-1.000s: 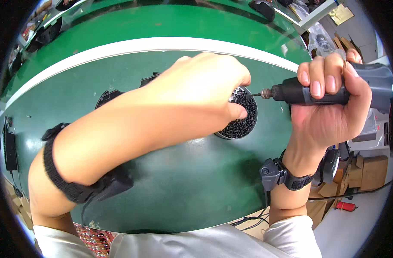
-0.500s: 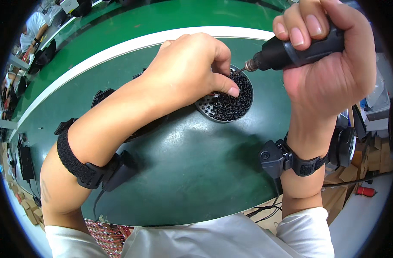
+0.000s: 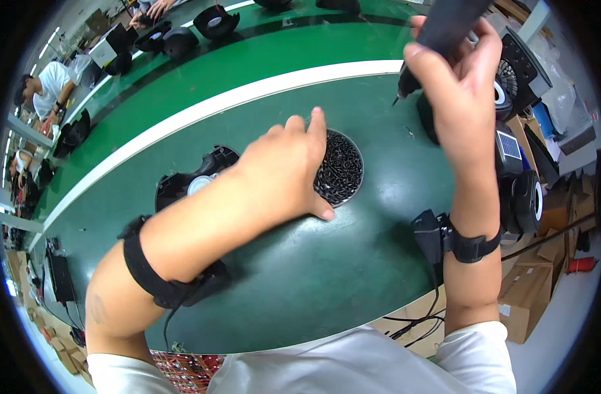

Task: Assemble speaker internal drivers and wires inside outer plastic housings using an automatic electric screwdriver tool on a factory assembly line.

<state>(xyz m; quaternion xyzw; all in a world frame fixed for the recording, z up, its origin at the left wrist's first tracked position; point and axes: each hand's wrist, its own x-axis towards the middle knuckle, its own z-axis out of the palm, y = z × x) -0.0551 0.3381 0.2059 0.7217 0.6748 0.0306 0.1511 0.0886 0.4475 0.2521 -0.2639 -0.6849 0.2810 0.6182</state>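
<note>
Green worktop (image 3: 300,282): centre, left hand (image 3: 284,164), fingers apart, beside heaped black screws (image 3: 340,167); upper right, right hand (image 3: 470,92) clamped round dark screwdriver (image 3: 448,29).

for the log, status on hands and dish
Right hand grips power screwdriver, bit clear of dish. Left hand spread over dish's left side. Left forearm partly hides black housing.

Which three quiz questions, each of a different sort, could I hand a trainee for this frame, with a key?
1. Short answer: which hand holds the dark power screwdriver?
2. Multiple choice: the small parts in the round dish are mostly A) white, B) black, C) red.
3. True or false: the screwdriver's tip is touching those parts.

Key:
1. The right hand.
2. B.
3. False; the tip is apart from the dish, to its right in the picture.
</note>
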